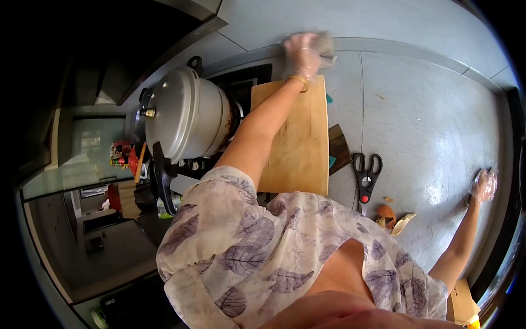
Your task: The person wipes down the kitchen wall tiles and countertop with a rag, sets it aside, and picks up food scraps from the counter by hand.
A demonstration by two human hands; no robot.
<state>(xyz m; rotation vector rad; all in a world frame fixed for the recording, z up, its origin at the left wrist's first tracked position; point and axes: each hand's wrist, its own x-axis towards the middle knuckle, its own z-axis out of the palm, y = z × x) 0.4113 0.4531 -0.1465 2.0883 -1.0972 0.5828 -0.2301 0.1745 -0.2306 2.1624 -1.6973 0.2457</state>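
Observation:
My left hand (302, 54), in a clear plastic glove with a gold bangle at the wrist, is blurred at the back of the counter. Its fingers press on a grey-beige cloth (323, 48) against the foot of the wall. Under that forearm lies a wooden cutting board (301, 145). Far to the right, my right hand (484, 186), also gloved, leans on the counter near its dark edge, fingers apparently extended and holding nothing visible. Black-handled scissors (366, 176) lie between the hands, close to my body, with food peelings (387, 215) beside them.
A large pressure cooker (178, 115) stands on the stove at the left, its black handle (163, 175) pointing toward me. A dark flat piece (339, 149) lies beside the board. Small scraps dot the grey countertop (416, 120). A cardboard box (463, 304) sits at lower right.

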